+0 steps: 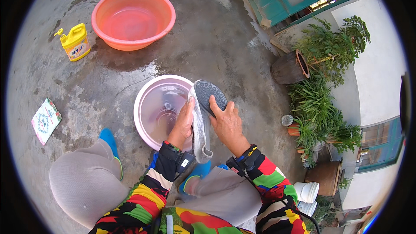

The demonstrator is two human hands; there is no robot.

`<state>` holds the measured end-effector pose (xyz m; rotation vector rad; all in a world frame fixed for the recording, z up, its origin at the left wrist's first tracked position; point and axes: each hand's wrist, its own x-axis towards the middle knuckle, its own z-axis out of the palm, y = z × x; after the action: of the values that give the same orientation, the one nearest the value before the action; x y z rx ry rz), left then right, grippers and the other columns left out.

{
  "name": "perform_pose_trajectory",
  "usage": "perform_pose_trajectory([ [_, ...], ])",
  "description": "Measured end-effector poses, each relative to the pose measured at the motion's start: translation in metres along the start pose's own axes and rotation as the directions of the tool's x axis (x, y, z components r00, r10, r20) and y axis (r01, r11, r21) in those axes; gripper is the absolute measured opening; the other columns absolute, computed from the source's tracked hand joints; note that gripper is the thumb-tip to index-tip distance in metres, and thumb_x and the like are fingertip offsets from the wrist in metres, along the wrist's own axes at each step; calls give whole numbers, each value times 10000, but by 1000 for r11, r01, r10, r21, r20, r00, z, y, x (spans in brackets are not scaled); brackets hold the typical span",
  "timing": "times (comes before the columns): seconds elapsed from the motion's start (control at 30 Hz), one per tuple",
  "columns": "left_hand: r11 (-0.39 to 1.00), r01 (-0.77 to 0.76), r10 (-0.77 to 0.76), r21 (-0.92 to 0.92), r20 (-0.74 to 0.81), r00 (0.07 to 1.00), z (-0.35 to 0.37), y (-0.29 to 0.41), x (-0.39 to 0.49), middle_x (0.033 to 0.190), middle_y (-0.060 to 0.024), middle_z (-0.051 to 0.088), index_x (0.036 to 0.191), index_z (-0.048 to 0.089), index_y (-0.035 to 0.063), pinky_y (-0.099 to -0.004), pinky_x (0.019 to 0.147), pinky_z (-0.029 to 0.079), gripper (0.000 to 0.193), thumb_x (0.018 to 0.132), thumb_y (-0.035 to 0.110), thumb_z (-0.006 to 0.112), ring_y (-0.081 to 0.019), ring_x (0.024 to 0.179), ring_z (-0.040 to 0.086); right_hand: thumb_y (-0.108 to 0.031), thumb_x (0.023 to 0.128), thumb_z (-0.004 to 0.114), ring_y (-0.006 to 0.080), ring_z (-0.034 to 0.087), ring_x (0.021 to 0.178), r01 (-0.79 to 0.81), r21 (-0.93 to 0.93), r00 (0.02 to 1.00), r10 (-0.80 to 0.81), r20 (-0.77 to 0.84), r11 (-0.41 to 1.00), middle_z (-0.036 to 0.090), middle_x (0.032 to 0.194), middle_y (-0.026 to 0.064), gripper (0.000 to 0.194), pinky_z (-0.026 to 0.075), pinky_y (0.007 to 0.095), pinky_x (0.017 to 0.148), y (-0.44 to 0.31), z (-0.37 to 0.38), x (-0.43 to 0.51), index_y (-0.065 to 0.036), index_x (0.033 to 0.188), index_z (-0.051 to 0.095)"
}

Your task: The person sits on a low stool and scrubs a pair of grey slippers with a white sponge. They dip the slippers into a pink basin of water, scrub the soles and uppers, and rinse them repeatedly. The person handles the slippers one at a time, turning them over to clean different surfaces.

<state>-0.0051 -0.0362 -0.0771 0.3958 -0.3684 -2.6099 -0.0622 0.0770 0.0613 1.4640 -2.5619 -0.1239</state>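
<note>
A light grey fabric shoe [201, 130] is held up over the right rim of a white-rimmed basin [139, 110] of cloudy water. Its dark, studded rubber sole [208, 93] faces up and to the right. My left hand [185, 120] grips the shoe along its left side, the fingers partly hidden behind it. From the right, my right hand [227, 125] holds the front of the sole, with the index finger lying across the studs and the thumb near the sole's lower edge.
Beyond the basin stand a large orange plastic tub [133, 44] and a yellow pump bottle [75, 43]. A printed packet [47, 122] lies on the wet concrete floor at left. Potted plants [312, 104], a dark pot [287, 68] and white buckets [305, 191] line the right wall.
</note>
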Motion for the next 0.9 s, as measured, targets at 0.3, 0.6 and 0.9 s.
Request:
perform_pose_trajectory([
  [0.3,998,65,-65,-16,25,998,0,-5,-4,1378,-88,602,1479,480,58,-359,1054,500,582,1095,493,435,-180,1222,603,-272,857,759,423,629,868,-65,99,991,52,125,993,496,1054,209,733,568,495,730,13,0,11,-284,1526,463],
  [0.6,962,155,-145,-226,62,988,7,-10,-5,1333,-108,652,1422,546,79,-438,1045,532,650,1069,599,381,-253,1177,652,-297,884,740,460,629,905,-6,388,979,-74,190,922,509,1073,242,711,541,512,772,12,-7,-2,-265,1540,466],
  [0.9,989,75,-92,-124,-138,986,10,-13,-7,1198,-118,709,1282,629,43,-409,932,598,427,1092,384,456,-262,1042,713,-294,899,727,475,631,899,-25,426,929,-137,344,904,515,1054,248,708,542,531,776,11,0,-4,-292,1549,445],
])
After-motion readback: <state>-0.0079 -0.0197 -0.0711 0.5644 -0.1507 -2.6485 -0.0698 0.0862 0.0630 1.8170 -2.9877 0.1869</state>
